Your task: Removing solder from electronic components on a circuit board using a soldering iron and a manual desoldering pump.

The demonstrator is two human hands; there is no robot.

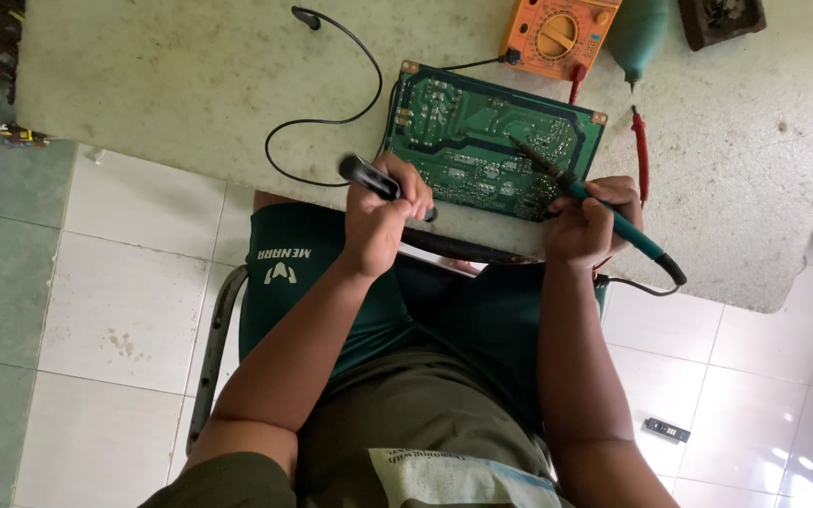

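Head view: right hand (587, 224) grips a soldering iron (604, 211) — tip on the green circuit board (482, 141) lying at the bench (190, 85) edge. Left hand (383, 218) clenches a black probe (378, 182) just beside the board's near edge.

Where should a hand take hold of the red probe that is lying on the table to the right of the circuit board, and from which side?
Probably at the thick middle of the red probe, coming from above. It lies flat on the table with free space on both long sides, so fingers can close across its width. Its thin upper tip looks pointed and is best avoided. The right hand is nearest, but holds the soldering iron.
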